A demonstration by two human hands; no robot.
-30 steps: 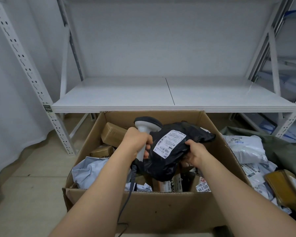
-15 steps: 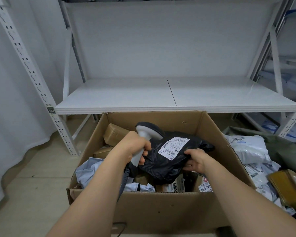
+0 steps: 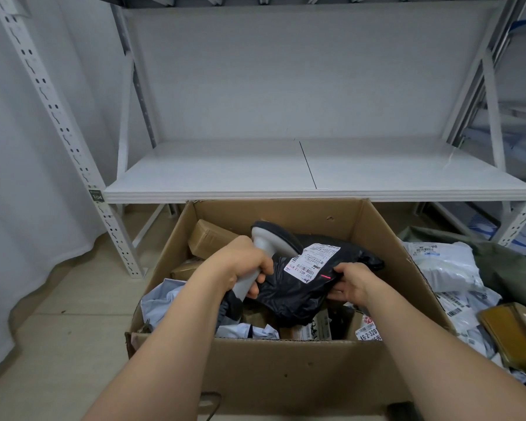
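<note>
One broad white shelf (image 3: 225, 174) filled most of my view, with the open cardboard box (image 3: 286, 375) just in front of it. Over the box I saw the black parcel (image 3: 295, 296), above the other packages (image 3: 208, 240), its right end pinched by the right hand (image 3: 351, 282). The left hand (image 3: 243, 262) was wrapped round the handle of the grey scanner (image 3: 264, 241), whose head sat beside the parcel's white label (image 3: 312, 259). A small red line (image 3: 326, 277) lay just below the label.
</note>
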